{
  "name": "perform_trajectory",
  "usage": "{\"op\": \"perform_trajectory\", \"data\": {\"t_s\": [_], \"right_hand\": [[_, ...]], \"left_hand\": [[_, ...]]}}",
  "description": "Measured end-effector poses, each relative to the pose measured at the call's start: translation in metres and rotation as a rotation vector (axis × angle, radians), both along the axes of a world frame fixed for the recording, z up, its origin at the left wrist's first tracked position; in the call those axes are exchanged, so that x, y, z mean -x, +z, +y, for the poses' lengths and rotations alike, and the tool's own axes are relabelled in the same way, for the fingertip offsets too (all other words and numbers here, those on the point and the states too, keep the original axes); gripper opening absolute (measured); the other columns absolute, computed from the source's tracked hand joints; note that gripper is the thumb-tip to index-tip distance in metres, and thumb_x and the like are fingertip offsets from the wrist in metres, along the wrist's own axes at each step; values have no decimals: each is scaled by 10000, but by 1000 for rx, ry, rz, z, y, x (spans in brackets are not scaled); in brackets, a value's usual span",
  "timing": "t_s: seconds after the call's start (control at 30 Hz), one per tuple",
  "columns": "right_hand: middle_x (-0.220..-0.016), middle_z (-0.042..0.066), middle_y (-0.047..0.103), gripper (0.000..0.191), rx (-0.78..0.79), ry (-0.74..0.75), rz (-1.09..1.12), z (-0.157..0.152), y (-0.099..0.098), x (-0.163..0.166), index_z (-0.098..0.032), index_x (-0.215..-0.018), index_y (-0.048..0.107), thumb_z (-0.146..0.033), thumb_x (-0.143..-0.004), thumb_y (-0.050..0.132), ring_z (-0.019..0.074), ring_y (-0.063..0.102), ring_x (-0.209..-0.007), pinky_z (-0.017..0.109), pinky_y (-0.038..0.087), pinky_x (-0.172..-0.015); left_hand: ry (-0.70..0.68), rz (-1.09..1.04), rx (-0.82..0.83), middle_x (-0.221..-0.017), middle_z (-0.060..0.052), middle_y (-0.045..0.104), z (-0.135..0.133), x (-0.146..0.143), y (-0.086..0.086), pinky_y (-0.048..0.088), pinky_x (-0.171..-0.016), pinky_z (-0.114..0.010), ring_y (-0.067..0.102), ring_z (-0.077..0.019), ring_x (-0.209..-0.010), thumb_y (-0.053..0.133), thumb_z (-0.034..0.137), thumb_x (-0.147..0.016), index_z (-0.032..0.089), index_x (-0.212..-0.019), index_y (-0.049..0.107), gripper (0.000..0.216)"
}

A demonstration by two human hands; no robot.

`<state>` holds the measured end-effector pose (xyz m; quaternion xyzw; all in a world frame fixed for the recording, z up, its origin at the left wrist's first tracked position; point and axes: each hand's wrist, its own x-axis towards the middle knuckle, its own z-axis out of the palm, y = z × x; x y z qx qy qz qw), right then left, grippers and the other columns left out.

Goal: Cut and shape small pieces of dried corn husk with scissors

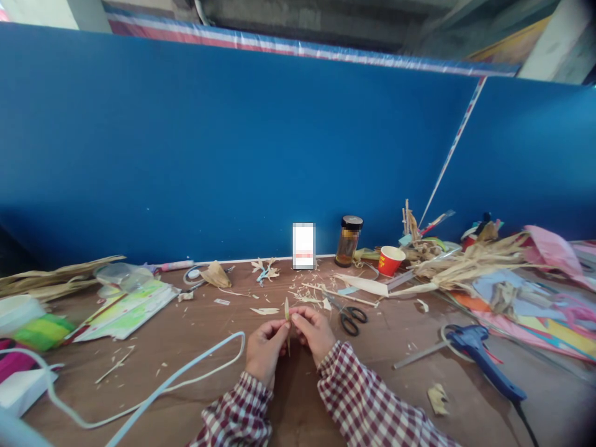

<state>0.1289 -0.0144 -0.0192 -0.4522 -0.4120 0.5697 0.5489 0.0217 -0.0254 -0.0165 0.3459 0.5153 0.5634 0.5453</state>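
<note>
Near the middle of the table, my left hand (266,349) and my right hand (316,332) meet with their fingertips pinched together. Between them stands a narrow, pointed, pale piece of dried husk (287,308), its tip upright above the fingers; its lower end shows beneath them. Other husk pieces cut to points (265,311) lie just beyond my left hand. Black-handled scissors (352,320) rest to the right of my right hand, blades partly among pale scraps (307,295).
A blue glue gun (484,357) lies at right with its cord; a white cable (186,369) loops at left. Behind stand a bright white blurred rectangle (303,245), a dark-lidded jar (348,242) and a red paper cup (390,263). Dried husks (465,264) pile at right.
</note>
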Motion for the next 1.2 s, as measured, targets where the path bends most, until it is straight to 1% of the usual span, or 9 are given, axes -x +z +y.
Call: {"op": "perform_trajectory", "data": {"t_s": [0.1,0.27,0.37,0.47,0.57,0.67,0.77,0.93,1.2], "right_hand": [[-541,-33,501,309,-23,13,-25,1,-2,-1,-159,-779,638,-445,-662,645,72,383,-463,181,277,-397],[-505,-50,485,292,-58,16,-47,2,-3,-2,-158,-693,603,-440,-651,665,56,345,-420,187,248,-390],[-495,-52,490,299,-33,13,-3,2,-1,-2,-165,-674,597,-449,-627,680,55,344,-409,187,235,-382],[-482,-58,481,326,20,7,74,1,2,-2,-167,-676,589,-463,-592,698,45,309,-380,180,183,-357],[-456,-70,458,346,49,32,137,1,3,-1,-161,-674,576,-464,-575,710,31,268,-354,175,144,-345],[-441,-73,455,340,58,52,141,1,2,-1,-161,-674,580,-458,-578,713,29,263,-345,175,151,-343],[-446,-67,468,330,64,31,93,2,0,-2,-164,-667,594,-458,-576,713,36,286,-356,174,166,-345],[-438,-72,453,331,68,13,94,0,4,-1,-158,-662,585,-452,-578,711,26,264,-348,168,139,-337],[-388,-86,387,320,69,57,128,1,3,-1,-134,-727,616,-439,-644,665,28,251,-345,159,122,-333]], "left_hand": [[-14,11,-11,-399,50,479,-1,-1,2,296,-348,-167,374,-52,-363,755,452,-453,108,-663,656,415],[-111,15,22,-368,60,471,-3,-1,3,280,-311,-151,367,-40,-316,753,433,-480,110,-671,641,391],[-137,-76,74,-445,34,554,-2,-1,2,368,-343,-153,455,-52,-359,778,367,-478,116,-697,642,360],[-148,-189,127,-577,-9,637,0,0,1,475,-451,-181,552,-73,-452,800,266,-476,117,-714,649,319],[-161,-242,154,-622,-31,659,0,-1,5,509,-502,-199,588,-86,-490,788,215,-523,115,-752,649,286],[-147,-245,148,-627,-39,660,-3,0,10,505,-478,-189,590,-85,-482,761,241,-578,116,-783,645,266],[-145,-236,137,-605,-34,652,-4,0,12,488,-448,-166,578,-75,-465,772,270,-557,107,-738,648,273],[-170,-201,120,-565,-11,632,-3,1,8,457,-416,-139,543,-52,-437,796,320,-489,100,-725,654,352],[-182,-147,81,-541,19,608,-1,2,1,417,-381,-118,492,-25,-396,756,376,-536,104,-732,636,356]]}}
